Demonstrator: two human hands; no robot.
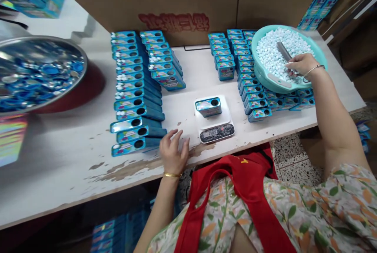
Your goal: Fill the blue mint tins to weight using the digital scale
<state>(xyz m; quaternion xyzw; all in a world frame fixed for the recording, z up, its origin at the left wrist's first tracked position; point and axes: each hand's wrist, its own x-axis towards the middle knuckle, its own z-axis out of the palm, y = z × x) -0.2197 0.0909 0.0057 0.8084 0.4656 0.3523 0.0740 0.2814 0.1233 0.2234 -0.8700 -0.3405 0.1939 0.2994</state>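
My right hand [303, 66] is closed on a grey scoop [283, 51], over a turquoise basin [319, 55] full of small white candies [269, 51]. On the table's front edge rests my left hand [174, 153], fingers apart and holding nothing. Just left of it stand blue tins [138, 143] in a row, each with a round dark opening on top. A single blue tin [208, 106] sits upright on a white digital kitchen scale [217, 132] between my hands. The digits on its display are too blurred to read surely.
More blue tins [226, 70] stand in rows at the right, partly under the basin. A second group of tins [168, 78] is at the back left. A metal bowl [84, 72] of blue lids stands far left. A cardboard box [188, 2] walls off the back.
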